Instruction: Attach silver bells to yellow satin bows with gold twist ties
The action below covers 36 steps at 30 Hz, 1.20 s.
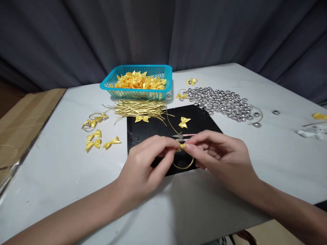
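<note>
There are one held cord loop (184, 168), one pair of scissors (189, 135), one basket (135, 90), one mat (153, 131) and, on it, two bows (184, 123).

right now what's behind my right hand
Scissors, partly: blades and some pink show past your right hand, over the black mat. The rest is covered, and anything else behind the hand can't be seen.

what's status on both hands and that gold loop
Left hand, right hand pinching thin gold cord loop. Yellow ribbon between them. Metal-bladed scissors close beyond, on flat black mat.
</note>
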### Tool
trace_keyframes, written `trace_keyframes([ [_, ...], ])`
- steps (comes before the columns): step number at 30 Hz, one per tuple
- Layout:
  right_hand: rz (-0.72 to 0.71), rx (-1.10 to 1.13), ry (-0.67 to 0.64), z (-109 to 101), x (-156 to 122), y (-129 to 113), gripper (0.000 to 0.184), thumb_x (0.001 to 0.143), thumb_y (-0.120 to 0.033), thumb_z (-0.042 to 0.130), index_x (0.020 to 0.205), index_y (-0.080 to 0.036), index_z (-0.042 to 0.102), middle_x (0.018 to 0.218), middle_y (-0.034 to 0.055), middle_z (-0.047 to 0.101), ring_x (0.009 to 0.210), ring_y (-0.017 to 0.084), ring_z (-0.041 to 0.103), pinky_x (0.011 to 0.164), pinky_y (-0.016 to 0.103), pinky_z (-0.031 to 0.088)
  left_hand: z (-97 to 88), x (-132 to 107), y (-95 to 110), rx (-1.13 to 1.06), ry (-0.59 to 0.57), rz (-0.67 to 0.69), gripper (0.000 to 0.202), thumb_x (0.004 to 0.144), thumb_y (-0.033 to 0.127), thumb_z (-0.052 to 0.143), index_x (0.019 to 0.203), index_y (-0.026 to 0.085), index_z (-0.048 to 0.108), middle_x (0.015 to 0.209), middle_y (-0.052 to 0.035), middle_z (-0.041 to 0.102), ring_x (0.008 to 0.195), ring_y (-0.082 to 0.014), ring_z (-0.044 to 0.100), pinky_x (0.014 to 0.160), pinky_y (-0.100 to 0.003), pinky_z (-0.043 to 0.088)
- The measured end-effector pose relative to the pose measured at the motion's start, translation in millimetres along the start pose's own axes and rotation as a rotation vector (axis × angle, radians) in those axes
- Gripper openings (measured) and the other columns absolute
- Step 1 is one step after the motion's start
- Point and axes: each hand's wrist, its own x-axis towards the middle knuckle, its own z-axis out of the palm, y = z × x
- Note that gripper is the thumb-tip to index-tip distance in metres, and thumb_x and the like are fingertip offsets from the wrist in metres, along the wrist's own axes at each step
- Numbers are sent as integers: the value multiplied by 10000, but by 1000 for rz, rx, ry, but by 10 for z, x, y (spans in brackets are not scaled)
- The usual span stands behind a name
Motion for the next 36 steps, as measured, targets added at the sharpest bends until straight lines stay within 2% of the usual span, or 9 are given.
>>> trace_keyframes([
  [9,8,25,22,11,-10,-6,87,728,-243,649,714,-160,627,510,-24,517,391,52,431,346,169,333,8,-37,-69,60,0,119,201,841,9,497,915,137,634,909,-60,665,835,-92,619,728,-163,478],
  [13,6,26,26,6,-8,1,74,733,-231,645,722,-160,628,526,-22,529,397,48,431,351,166,340,14,-43,-71,78,33,144,177,830,15,528,910,141,623,892,-46,702,838,-93,643,747,-162,492],
  [17,1,32,26,6,-6,3,78,728,-236,647,716,-162,627,529,-22,530,395,52,439,347,168,345,28,-39,-61,123,84,108,164,823,55,571,925,178,608,846,1,725,739,-81,660,703,-160,510],
  [20,2,37,28,10,-10,4,77,724,-234,650,712,-163,624,519,-26,526,388,53,439,342,168,345,33,-38,-65,135,92,85,180,827,85,582,981,175,610,882,-14,732,735,-90,666,698,-173,518],
  [26,3,48,39,16,-11,6,72,722,-228,652,699,-168,620,513,-25,534,389,56,445,345,169,355,34,-51,-107,119,81,200,198,817,29,560,960,144,634,889,-48,741,820,-106,677,755,-180,520],
  [31,27,67,29,12,-15,-10,86,718,-240,659,691,-168,622,515,-18,546,393,58,452,353,169,370,31,-43,-119,186,90,251,180,810,34,557,921,137,654,884,-67,752,798,-125,697,724,-189,533],
  [36,72,82,17,6,-28,-14,123,712,-271,681,664,-176,619,525,-17,550,391,48,444,347,155,359,6,-48,-90,297,86,283,156,793,85,583,893,162,675,872,-70,760,699,-147,704,604,-224,533],
])
